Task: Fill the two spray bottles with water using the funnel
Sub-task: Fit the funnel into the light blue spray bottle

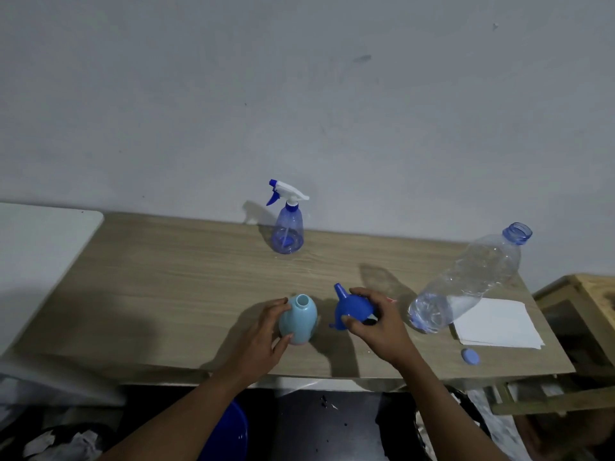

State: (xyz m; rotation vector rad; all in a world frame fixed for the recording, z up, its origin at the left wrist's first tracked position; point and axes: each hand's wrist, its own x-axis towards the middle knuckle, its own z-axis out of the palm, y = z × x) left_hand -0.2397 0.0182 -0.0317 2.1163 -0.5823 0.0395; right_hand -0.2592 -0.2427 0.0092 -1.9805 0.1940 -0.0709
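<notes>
A light blue spray bottle (299, 319) without its spray head stands near the table's front edge, its mouth uncovered. My left hand (266, 337) wraps around its left side. Just to its right, my right hand (379, 324) grips a dark blue funnel (351, 307) with the spout pointing up and to the left. A clear blue spray bottle (288, 232) with a white and blue trigger head stands at the back by the wall. A large clear water bottle (466, 281), uncapped and holding a little water at the bottom, stands at the right.
The wooden table (166, 277) runs against a white wall. White paper sheets (496, 324) lie at its right end, with a blue cap (470, 356) near the front edge. A wooden stand (579, 311) is beside the table; a blue tub (233, 434) sits below.
</notes>
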